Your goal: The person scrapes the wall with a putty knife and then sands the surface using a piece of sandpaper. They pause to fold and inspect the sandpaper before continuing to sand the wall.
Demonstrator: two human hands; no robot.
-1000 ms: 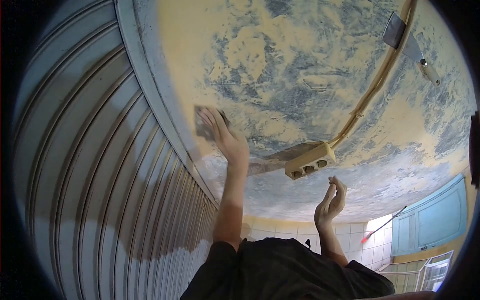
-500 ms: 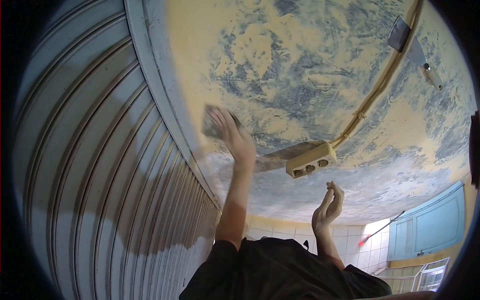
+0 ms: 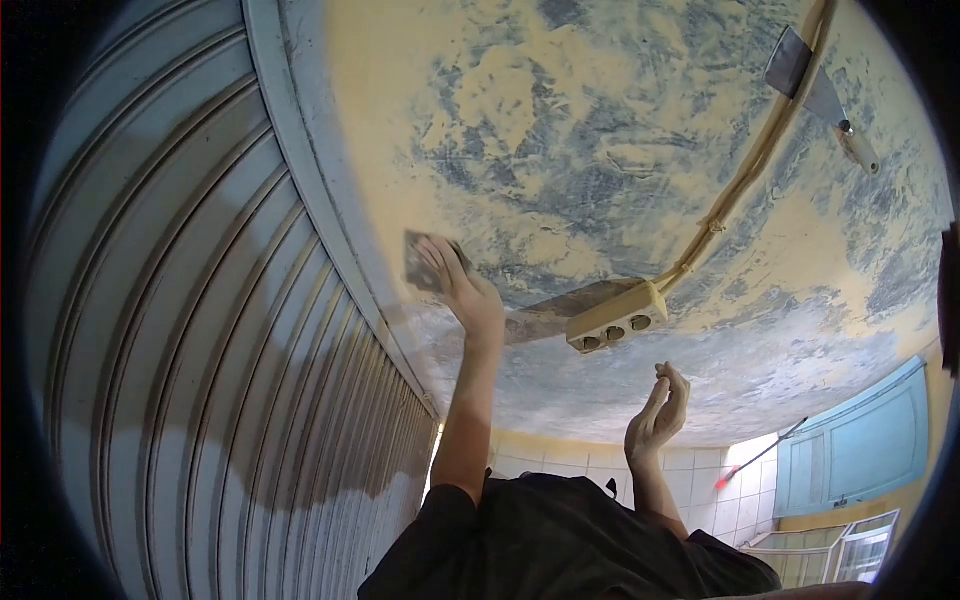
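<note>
My left hand (image 3: 460, 290) presses a dark grey, squarish piece of sandpaper (image 3: 422, 272) flat against the wall (image 3: 560, 120), near its left edge. The fingers lie over the sheet, and motion blurs its outline. Around it the wall is a patchwork of yellow paint and grey-blue areas. Away from the wall, my right hand (image 3: 658, 412) hovers below a power socket strip (image 3: 617, 318). Its fingers are curled in with the thumb close to the fingertips, and I see nothing between them.
A ribbed metal shutter (image 3: 190, 300) runs along the left. Cables (image 3: 745, 185) climb the wall from the socket strip, with a putty knife (image 3: 825, 100) tucked behind them. At the lower right are a blue door (image 3: 855, 440), a red-ended stick (image 3: 765, 453) and a glass case (image 3: 840, 550).
My left hand has shifted slightly down the wall with the sandpaper. The right hand has stayed nearly still. The view has moved a little.
</note>
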